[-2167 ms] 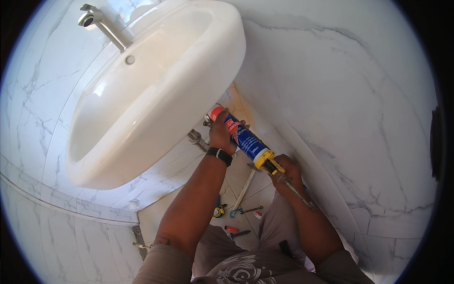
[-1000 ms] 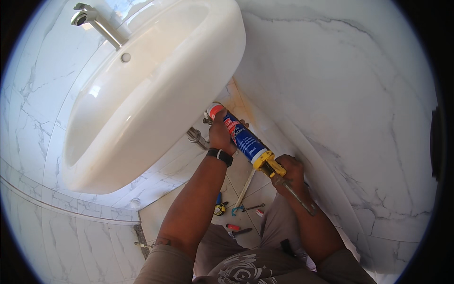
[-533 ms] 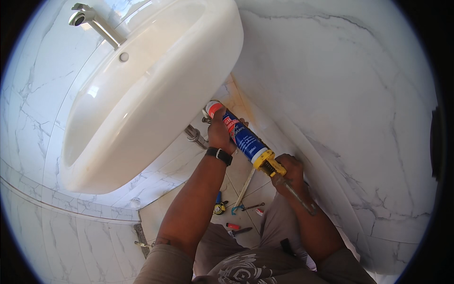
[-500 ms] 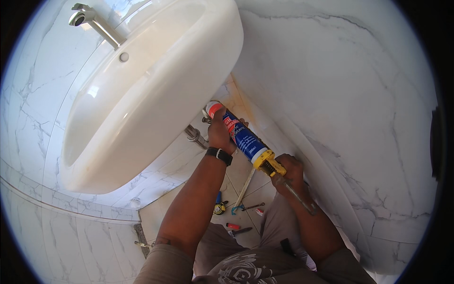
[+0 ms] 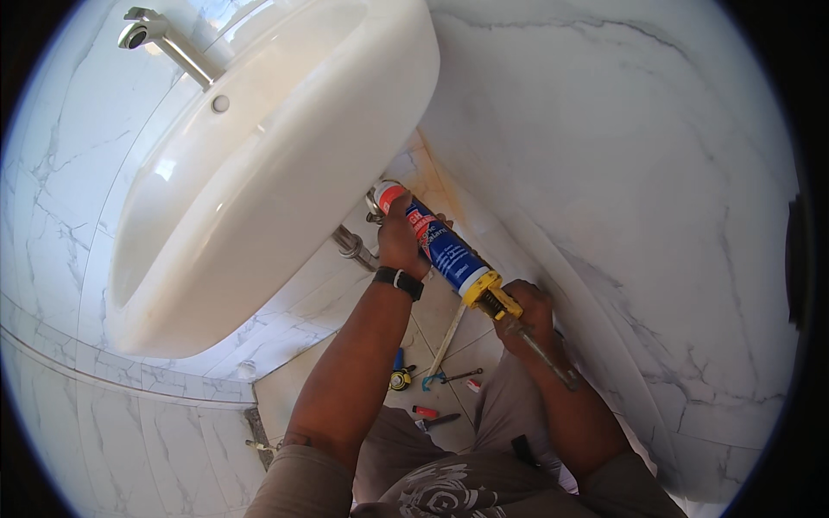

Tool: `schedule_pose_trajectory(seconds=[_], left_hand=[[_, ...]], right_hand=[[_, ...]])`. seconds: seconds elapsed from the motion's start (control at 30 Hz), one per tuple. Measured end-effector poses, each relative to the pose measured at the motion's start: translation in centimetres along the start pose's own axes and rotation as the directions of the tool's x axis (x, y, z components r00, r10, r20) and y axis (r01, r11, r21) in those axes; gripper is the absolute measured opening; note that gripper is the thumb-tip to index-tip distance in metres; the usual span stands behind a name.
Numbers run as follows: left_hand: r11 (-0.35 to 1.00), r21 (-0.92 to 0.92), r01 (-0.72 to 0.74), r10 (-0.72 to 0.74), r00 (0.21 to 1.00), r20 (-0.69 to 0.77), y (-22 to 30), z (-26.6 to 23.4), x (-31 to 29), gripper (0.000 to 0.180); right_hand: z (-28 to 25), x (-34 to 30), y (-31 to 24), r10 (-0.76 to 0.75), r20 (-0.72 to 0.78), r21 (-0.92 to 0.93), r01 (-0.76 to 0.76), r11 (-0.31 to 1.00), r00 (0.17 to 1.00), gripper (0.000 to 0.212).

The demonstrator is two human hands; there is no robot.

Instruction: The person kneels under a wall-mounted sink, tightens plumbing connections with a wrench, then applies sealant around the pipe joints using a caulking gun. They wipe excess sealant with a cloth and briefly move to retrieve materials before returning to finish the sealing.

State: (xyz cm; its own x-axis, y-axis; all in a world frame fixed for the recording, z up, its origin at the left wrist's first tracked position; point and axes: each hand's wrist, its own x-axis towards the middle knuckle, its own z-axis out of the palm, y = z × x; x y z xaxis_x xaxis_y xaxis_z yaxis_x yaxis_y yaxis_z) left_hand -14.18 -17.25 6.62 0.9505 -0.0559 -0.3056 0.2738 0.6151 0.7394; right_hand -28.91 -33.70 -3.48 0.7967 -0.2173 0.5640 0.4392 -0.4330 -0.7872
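A caulking gun (image 5: 490, 295) with a yellow body and metal rod slants upward from my right hand toward the basin's underside. Loaded in it is a blue, red and white sealant cartridge (image 5: 451, 253). My right hand (image 5: 524, 316) is closed round the gun's grip and trigger end. Wrapped round the front of the cartridge is my left hand (image 5: 404, 241), a black watch on its wrist. The nozzle tip is hidden beneath the white wash basin (image 5: 285, 186). Next to my left hand, a chrome drain pipe (image 5: 352, 247) comes down under the basin.
A chrome tap (image 5: 170, 47) stands on the basin. Marble-patterned wall (image 5: 622, 173) rises close on the right. Below me on the tiled floor lie a tape measure (image 5: 400, 378), a red-and-black knife (image 5: 426, 413), a spanner-like tool (image 5: 462, 375) and a long pale strip (image 5: 447, 338).
The basin and tap have shifted slightly left in view. Both hands keep their hold on the caulking gun, which is nearly unmoved.
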Motion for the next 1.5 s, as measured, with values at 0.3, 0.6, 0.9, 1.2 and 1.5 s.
schedule_pose_trajectory(seconds=[0.3, 0.6, 0.9, 1.2, 1.5], left_hand=[[0.999, 0.046, 0.007, -0.007, 1.000, -0.004, -0.30, -0.08, 0.45, 0.030], [0.999, 0.028, 0.022, -0.021, 0.999, -0.028, -0.46, -0.23, 0.77, 0.030], [0.999, 0.035, 0.020, -0.019, 0.999, -0.034, -0.52, 0.02, 0.58, 0.030], [0.999, 0.046, 0.006, -0.005, 1.000, -0.023, -0.48, 0.01, 0.47, 0.028], [0.998, 0.040, 0.038, -0.037, 0.999, -0.029, -0.55, -0.03, 0.47, 0.028]], right_hand=[[0.00, -0.15, -0.15, 0.066, 0.012, -0.001, -0.066, 0.998, 0.998, 0.023], [-0.03, -0.17, -0.19, 0.068, 0.011, -0.009, -0.068, 0.998, 0.998, 0.024], [-0.05, -0.17, 0.09, 0.035, 0.012, -0.022, -0.035, 0.999, 0.999, 0.025], [-0.16, -0.27, 0.18, 0.028, 0.018, -0.032, -0.028, 0.999, 0.999, 0.028], [-0.06, -0.49, 0.34, 0.013, 0.021, -0.033, -0.012, 0.999, 1.000, 0.027]])
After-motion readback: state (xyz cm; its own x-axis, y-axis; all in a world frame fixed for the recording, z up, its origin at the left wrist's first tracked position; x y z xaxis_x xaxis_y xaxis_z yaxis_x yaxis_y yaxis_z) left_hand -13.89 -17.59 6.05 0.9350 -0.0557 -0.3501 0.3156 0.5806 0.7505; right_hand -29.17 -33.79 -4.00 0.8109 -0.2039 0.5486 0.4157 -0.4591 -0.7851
